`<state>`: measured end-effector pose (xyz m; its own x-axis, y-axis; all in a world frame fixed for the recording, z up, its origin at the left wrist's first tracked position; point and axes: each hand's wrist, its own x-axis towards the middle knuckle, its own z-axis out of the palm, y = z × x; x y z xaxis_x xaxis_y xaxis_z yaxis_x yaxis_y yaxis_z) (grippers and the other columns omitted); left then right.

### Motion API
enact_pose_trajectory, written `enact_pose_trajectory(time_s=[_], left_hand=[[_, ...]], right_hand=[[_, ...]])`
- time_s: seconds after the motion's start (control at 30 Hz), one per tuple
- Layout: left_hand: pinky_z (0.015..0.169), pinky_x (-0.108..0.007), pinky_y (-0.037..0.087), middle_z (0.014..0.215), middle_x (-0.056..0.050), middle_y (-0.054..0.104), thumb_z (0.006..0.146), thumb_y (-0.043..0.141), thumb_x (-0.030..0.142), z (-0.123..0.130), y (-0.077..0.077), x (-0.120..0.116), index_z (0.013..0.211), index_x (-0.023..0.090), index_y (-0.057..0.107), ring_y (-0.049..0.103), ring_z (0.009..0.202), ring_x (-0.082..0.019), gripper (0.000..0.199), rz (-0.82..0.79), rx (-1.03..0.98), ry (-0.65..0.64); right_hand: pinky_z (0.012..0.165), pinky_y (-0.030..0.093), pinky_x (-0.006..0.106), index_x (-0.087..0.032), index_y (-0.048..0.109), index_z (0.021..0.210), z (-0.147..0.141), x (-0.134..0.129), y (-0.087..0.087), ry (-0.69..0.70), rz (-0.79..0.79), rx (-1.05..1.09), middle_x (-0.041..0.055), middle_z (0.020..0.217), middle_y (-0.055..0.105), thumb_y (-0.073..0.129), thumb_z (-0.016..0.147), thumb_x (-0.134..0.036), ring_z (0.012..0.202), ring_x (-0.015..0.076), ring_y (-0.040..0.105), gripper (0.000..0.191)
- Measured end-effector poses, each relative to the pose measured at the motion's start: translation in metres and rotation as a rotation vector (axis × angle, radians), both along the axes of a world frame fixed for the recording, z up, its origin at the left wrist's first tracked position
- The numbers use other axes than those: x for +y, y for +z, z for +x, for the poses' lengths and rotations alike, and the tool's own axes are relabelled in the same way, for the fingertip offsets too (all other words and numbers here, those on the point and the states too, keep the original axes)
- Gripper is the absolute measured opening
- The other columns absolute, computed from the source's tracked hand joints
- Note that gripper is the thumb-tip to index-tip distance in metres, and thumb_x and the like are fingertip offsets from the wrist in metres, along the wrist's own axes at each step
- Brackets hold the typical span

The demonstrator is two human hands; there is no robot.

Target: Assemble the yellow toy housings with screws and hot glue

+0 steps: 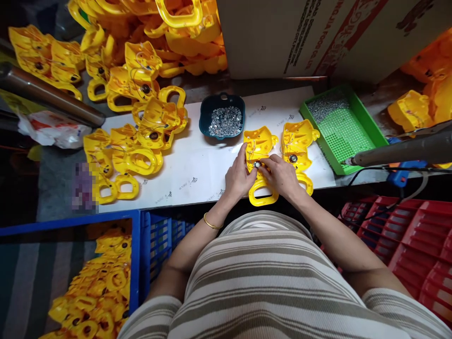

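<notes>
In front of me on the white sheet lies a yellow plastic toy housing half (261,141), its hollow side up, with thin wires inside and a loop handle at the near end. My left hand (240,175) grips its left edge, thumb close to a small round silver-and-black part (257,165) that looks like a speaker. Fingertips of my right hand (282,175) are closed at the right side of that round part, partly hiding it. Just right of my hands rests a second yellow housing half (297,136) with a dark round part (293,158) seated in it.
A dark teal bowl (204,115) holds small silver pieces; a green perforated tray (363,127) holds more. Several yellow housings (141,141) crowd the left. A cardboard box (268,42) stands behind. Blue (136,263) and red crates (399,235) flank me. A grey tube (406,149) juts in right.
</notes>
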<state>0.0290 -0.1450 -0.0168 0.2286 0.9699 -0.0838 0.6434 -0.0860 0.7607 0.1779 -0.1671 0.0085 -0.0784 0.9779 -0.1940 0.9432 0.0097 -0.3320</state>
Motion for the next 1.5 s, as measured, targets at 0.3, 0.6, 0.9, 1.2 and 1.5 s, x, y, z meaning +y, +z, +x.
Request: enact_pose_trajectory(time_s=[0.3,0.6,0.9,1.2,1.5], left_hand=[[0.084,-0.038,0.053,0.137,-0.010,0.055,0.074,0.065,0.016,-0.001,0.003,0.006,0.149,0.026,0.029,0.063,0.106,-0.027,0.084,-0.037,-0.004,-0.010],[0.077,-0.038,0.054,0.136,-0.010,0.056,0.073,0.067,0.018,0.000,0.000,0.011,0.146,0.029,0.033,0.066,0.096,-0.027,0.081,-0.023,0.036,-0.026],[0.067,-0.024,0.051,0.111,-0.010,0.066,0.078,0.067,0.038,-0.035,-0.004,-0.008,0.134,0.019,0.054,0.062,0.073,-0.012,0.060,0.008,-0.226,0.136],[0.065,-0.024,0.047,0.075,-0.003,0.073,0.076,0.068,0.040,-0.045,0.009,-0.003,0.080,0.017,0.076,0.061,0.066,-0.014,0.025,-0.296,-0.228,0.018],[0.056,-0.019,0.042,0.062,0.000,0.063,0.063,0.081,0.050,-0.022,0.019,-0.014,0.073,0.012,0.073,0.050,0.054,-0.006,0.040,-0.568,-0.646,0.113]], right_hand=[[0.062,0.036,0.026,-0.023,0.068,0.113,0.006,-0.001,-0.007,0.014,0.041,0.093,0.0068,0.100,0.061,0.046,0.094,-0.033,0.082,0.0170,0.060,0.030],[0.050,0.020,0.030,-0.025,0.061,0.123,0.002,0.003,-0.001,0.179,-0.063,-0.217,0.0078,0.107,0.062,0.034,0.098,-0.031,0.074,0.0172,0.062,0.037],[0.064,0.041,0.027,-0.021,0.065,0.118,0.017,-0.004,-0.004,0.062,0.169,0.139,0.0073,0.095,0.064,0.042,0.095,-0.032,0.078,0.0169,0.062,0.035],[0.064,0.051,0.026,-0.018,0.072,0.101,0.014,-0.030,0.000,-0.055,0.252,0.528,0.0054,0.084,0.070,0.051,0.090,-0.029,0.064,0.0134,0.063,0.026],[0.067,0.062,0.031,-0.019,0.069,0.102,-0.007,-0.041,-0.005,-0.298,-0.185,1.117,0.0070,0.095,0.075,0.071,0.075,-0.046,0.071,0.0197,0.073,0.038]])
